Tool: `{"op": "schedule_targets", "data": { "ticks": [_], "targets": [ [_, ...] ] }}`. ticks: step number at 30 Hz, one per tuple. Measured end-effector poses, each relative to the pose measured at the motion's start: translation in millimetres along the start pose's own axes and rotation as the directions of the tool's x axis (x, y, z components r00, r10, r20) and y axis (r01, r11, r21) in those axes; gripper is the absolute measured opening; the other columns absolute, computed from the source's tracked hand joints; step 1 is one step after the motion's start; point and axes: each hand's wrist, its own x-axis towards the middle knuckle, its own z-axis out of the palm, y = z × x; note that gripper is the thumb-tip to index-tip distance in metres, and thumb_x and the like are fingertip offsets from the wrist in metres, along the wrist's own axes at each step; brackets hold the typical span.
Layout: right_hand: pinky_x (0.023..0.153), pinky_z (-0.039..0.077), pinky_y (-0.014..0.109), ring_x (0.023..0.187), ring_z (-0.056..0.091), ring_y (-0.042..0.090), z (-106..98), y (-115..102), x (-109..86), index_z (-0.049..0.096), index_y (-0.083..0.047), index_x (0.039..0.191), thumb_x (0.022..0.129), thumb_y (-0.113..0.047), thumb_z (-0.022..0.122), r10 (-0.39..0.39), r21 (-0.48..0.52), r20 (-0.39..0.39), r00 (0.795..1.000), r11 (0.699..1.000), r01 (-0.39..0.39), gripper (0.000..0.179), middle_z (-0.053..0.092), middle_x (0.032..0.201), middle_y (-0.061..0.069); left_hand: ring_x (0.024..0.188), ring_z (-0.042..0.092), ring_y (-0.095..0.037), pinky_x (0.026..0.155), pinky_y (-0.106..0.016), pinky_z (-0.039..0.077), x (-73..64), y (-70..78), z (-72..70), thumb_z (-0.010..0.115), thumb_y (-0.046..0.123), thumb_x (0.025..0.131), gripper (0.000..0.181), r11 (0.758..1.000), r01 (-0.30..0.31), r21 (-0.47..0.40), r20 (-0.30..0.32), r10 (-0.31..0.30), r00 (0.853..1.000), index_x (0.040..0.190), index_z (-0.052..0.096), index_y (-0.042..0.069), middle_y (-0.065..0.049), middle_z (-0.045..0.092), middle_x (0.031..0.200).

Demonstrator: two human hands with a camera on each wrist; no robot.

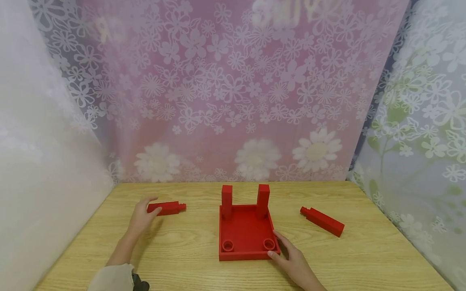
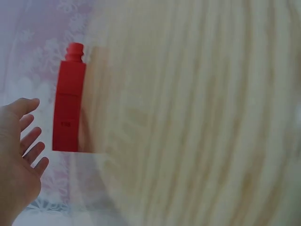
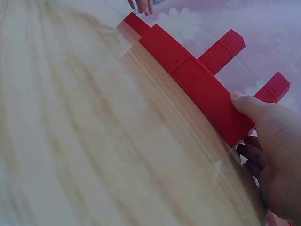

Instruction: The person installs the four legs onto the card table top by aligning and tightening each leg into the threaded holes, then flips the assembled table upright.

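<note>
Beige cloth sleeve (image 1: 112,278) nearest, I saw the left hand (image 1: 140,217) spread wide about a smooth red square-sided post (image 1: 168,208) lying on the wood-grained surface (image 1: 189,236); touching or not, I couldn't tell. The right hand (image 1: 293,262) gripped a corner of a shallow red tray (image 1: 247,256) bearing two upright red blocks (image 1: 263,200) and ring-shaped sockets (image 1: 227,250).

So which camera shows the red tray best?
The head view: it looks into the tray, showing both sockets. The right wrist shows mainly an outer wall, partly behind the right hand; the left wrist, nothing.
</note>
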Motion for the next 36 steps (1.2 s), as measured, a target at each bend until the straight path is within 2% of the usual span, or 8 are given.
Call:
{"op": "schedule_targets", "data": {
  "ticks": [2, 8, 9, 11, 16, 21, 28, 36],
  "targets": [
    [0.097, 0.032, 0.050, 0.126, 0.036, 0.034, 0, 0, 0.2, 0.042, -0.014, 0.139, 0.079, -0.044, 0.068, 0.001, 0.005, 0.001, 1.000, 1.000, -0.001, 0.071, 0.043, 0.136, 0.016, 0.111, 0.041, -0.047, 0.093, -0.057, 0.031, -1.5, -6.1, 0.4, 0.062, 0.003, 0.086, 0.041, 0.999, -0.019, 0.026, 0.008, 0.019, 1.000, 0.122, 0.049, -0.012, -0.033, 0.044, 0.124],
    [0.098, 0.032, 0.050, 0.126, 0.035, 0.032, 1, 3, 1.1, 0.042, -0.015, 0.139, 0.079, -0.045, 0.068, 0.004, 0.023, 0.002, 1.000, 1.000, -0.005, 0.072, 0.043, 0.136, 0.015, 0.104, 0.047, -0.049, 0.088, -0.055, 0.037, -1.2, -23.7, 1.4, 0.061, -0.009, 0.081, 0.041, 0.996, -0.076, 0.048, -0.005, 0.077, 0.997, 0.119, 0.048, -0.017, -0.038, 0.046, 0.118],
    [0.098, 0.032, 0.050, 0.127, 0.035, 0.032, 1, 3, 1.1, 0.042, -0.015, 0.139, 0.079, -0.045, 0.068, 0.004, 0.023, 0.003, 1.000, 1.000, -0.004, 0.072, 0.042, 0.136, 0.015, 0.111, 0.043, -0.049, 0.091, -0.056, 0.035, -1.2, -25.3, 1.0, 0.061, -0.010, 0.081, 0.041, 0.997, -0.069, 0.037, 0.000, 0.069, 0.998, 0.119, 0.047, -0.018, -0.038, 0.045, 0.119],
    [0.098, 0.032, 0.050, 0.126, 0.035, 0.032, 1, 4, 1.0, 0.042, -0.015, 0.139, 0.079, -0.045, 0.068, 0.006, 0.024, 0.001, 1.000, 1.000, -0.006, 0.072, 0.042, 0.136, 0.015, 0.112, 0.042, -0.049, 0.091, -0.055, 0.036, -1.6, -27.6, 0.2, 0.059, -0.010, 0.083, 0.042, 0.999, -0.034, 0.001, 0.026, 0.034, 0.999, 0.122, 0.044, -0.018, -0.039, 0.042, 0.122],
    [0.098, 0.032, 0.049, 0.126, 0.036, 0.032, -1, 2, 0.0, 0.042, -0.014, 0.139, 0.079, -0.045, 0.068, 0.008, 0.024, -0.002, 1.000, 1.000, -0.008, 0.072, 0.043, 0.136, 0.015, 0.106, 0.048, -0.048, 0.087, -0.051, 0.041, -1.7, -28.9, 0.9, 0.057, -0.008, 0.086, 0.044, 0.996, 0.054, -0.069, 0.055, -0.050, 0.997, 0.127, 0.041, -0.016, -0.038, 0.041, 0.123],
    [0.099, 0.032, 0.048, 0.126, 0.036, 0.031, -2, 1, 0.0, 0.042, -0.014, 0.138, 0.079, -0.043, 0.069, -0.001, 0.024, -0.005, 1.000, 1.000, 0.001, 0.071, 0.043, 0.136, 0.014, 0.098, 0.053, -0.045, 0.081, -0.046, 0.046, -0.8, -29.4, 5.7, 0.060, -0.006, 0.085, 0.040, 0.994, 0.061, -0.096, 0.020, -0.060, 0.998, 0.121, 0.047, -0.014, -0.035, 0.048, 0.116],
    [0.099, 0.032, 0.049, 0.126, 0.036, 0.032, -1, 3, 1.9, 0.042, -0.015, 0.138, 0.079, -0.045, 0.068, -0.008, 0.009, -0.005, 1.000, 1.000, 0.008, 0.072, 0.043, 0.136, 0.014, 0.104, 0.051, -0.042, 0.085, -0.044, 0.045, 1.2, -27.2, 8.6, 0.063, -0.002, 0.084, 0.038, 0.988, 0.050, -0.144, -0.032, -0.055, 0.998, 0.118, 0.050, -0.014, -0.032, 0.050, 0.114],
    [0.098, 0.032, 0.049, 0.126, 0.036, 0.031, 0, 3, 1.4, 0.042, -0.014, 0.138, 0.079, -0.044, 0.069, -0.013, 0.018, -0.004, 1.000, 1.000, 0.013, 0.072, 0.043, 0.136, 0.014, 0.106, 0.049, -0.038, 0.082, -0.034, 0.048, 0.3, -17.4, 7.0, 0.064, 0.003, 0.085, 0.040, 0.974, 0.064, -0.215, -0.021, -0.070, 0.997, 0.119, 0.051, -0.013, -0.028, 0.048, 0.116]
  ]
}}
